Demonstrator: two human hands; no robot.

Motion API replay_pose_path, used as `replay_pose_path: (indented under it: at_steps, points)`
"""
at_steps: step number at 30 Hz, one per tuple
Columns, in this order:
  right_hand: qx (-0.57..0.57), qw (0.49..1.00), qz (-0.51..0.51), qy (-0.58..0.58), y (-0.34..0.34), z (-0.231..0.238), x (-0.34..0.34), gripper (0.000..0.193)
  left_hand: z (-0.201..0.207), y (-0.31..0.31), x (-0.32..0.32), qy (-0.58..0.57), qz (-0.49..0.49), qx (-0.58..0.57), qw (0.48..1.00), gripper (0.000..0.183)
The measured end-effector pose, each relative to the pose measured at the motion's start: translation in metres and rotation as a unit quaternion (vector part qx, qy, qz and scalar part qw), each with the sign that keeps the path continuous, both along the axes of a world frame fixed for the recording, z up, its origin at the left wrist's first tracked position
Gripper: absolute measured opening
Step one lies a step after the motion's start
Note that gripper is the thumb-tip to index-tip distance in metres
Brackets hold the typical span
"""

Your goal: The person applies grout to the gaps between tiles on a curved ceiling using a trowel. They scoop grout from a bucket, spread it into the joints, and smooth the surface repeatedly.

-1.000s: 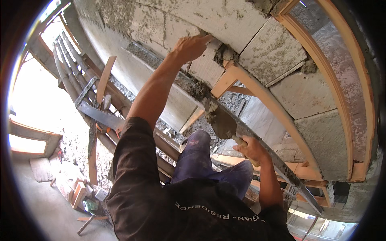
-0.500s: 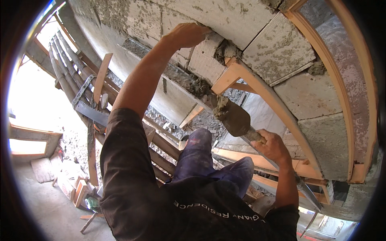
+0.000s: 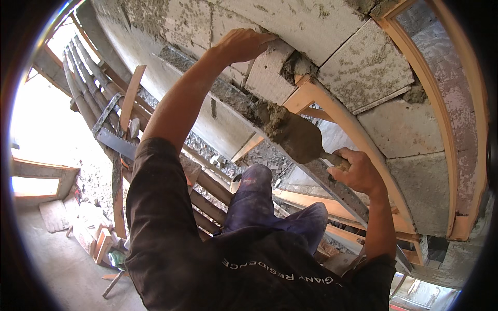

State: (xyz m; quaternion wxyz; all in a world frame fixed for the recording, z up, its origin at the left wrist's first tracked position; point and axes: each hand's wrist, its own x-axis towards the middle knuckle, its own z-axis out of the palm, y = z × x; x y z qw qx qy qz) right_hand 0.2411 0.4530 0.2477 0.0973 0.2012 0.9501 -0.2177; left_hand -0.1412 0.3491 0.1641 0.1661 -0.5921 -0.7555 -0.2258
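The left hand [image 3: 241, 46] is hiding a corner of the pale block [image 3: 271, 78] from me, and I am not making out its separate fingertips. The right hand [image 3: 359, 172] is covering the rear of the trowel [image 3: 305, 144], while a lump of mortar [image 3: 276, 118] is masking the blade's tip. The left sleeve [image 3: 158, 181] is blocking one end of the saw [image 3: 115, 143]. The picture's lower edge is cutting off the dark shirt [image 3: 270, 282]; its top edge is cropping the curved wooden frame [image 3: 424, 78].

cam: hd, L of pr | fisheye | faces dn/fwd | shirt [image 3: 249, 264] v. nr, trowel [image 3: 302, 141] beyond
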Motion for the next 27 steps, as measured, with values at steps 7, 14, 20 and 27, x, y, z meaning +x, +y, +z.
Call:
replay_pose_path:
  at_steps: [7, 14, 20, 27]
  points:
    - [-0.023, 0.999, 0.043, 0.015, 0.005, -0.017, 0.010, 0.033, 0.010, 0.008, 0.005, 0.045, 0.027, -0.031, 0.998, 0.034]
    - [-0.016, 0.999, 0.030, 0.004, 0.002, -0.015, 0.007, 0.033, 0.006, -0.001, 0.006, -0.001, 0.021, -0.035, 0.999, 0.035]
    - [0.058, 0.989, 0.115, 0.079, 0.005, -0.007, 0.002, 0.033, 0.014, 0.001, -0.005, -0.009, -0.009, -0.049, 0.999, 0.034]
    - [0.045, 0.960, 0.276, 0.016, -0.030, 0.073, 0.000, 0.030, 0.022, 0.006, -0.006, -0.049, -0.030, -0.066, 0.996, 0.033]
